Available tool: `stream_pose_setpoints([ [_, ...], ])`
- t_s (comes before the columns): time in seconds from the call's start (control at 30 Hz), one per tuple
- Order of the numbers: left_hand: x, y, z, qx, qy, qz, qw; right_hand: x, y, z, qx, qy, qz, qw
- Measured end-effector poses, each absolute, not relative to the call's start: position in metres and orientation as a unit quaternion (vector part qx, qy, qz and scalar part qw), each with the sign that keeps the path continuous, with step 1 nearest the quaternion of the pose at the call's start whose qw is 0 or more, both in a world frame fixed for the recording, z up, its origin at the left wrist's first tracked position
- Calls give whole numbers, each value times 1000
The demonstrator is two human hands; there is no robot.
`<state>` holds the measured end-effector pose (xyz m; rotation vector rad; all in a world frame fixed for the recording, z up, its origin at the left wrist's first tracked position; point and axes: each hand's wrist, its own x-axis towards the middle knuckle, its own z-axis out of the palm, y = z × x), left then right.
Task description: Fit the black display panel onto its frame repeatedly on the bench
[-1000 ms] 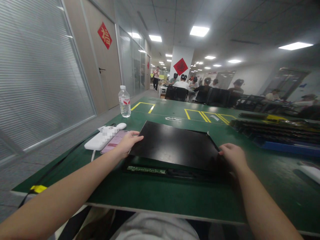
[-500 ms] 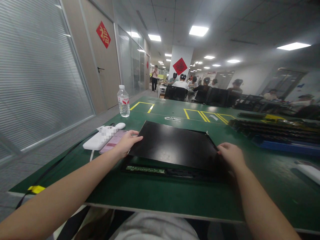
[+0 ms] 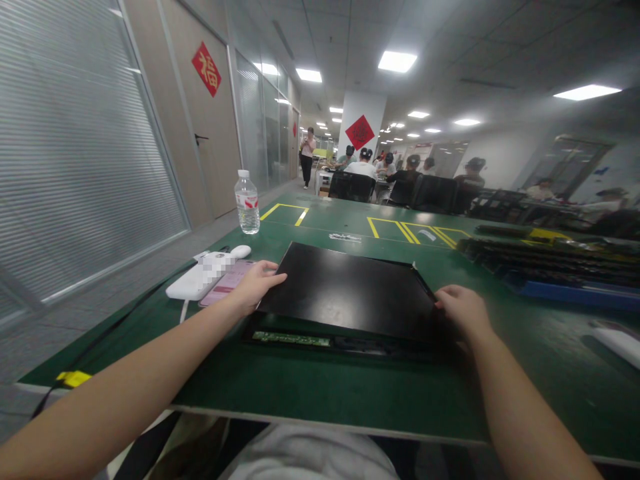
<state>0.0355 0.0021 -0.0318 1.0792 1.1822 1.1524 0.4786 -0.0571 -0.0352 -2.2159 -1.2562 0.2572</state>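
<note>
A flat black display panel lies over the green table in front of me, its near edge slanting. Gripping its left edge, my left hand has the thumb on top and the fingers partly hidden at the side. My right hand pinches the right edge, fingertips curled in. Below the panel's near edge a black frame shows, carrying a narrow green circuit board. How the panel rests on that frame is hidden. A small pale tab sticks up at the panel's far right corner.
Left of the panel are a phone, a white device with a cable, and a water bottle. Stacked dark panels and a blue tray stand right. A white object lies at the right edge. People sit beyond.
Both hands and the panel look unmoved. In the background, a walking person has shifted slightly left.
</note>
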Motion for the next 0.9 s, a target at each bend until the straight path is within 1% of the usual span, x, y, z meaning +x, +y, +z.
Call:
stream_pose_setpoints([
  [0.47, 40, -2, -29, 461, 523, 489, 524, 479, -57, -38, -827, -473, 93, 289],
  [0.9, 39, -1, -30, 471, 519, 484, 524, 483, -55, -41, -828, -468, 97, 294],
])
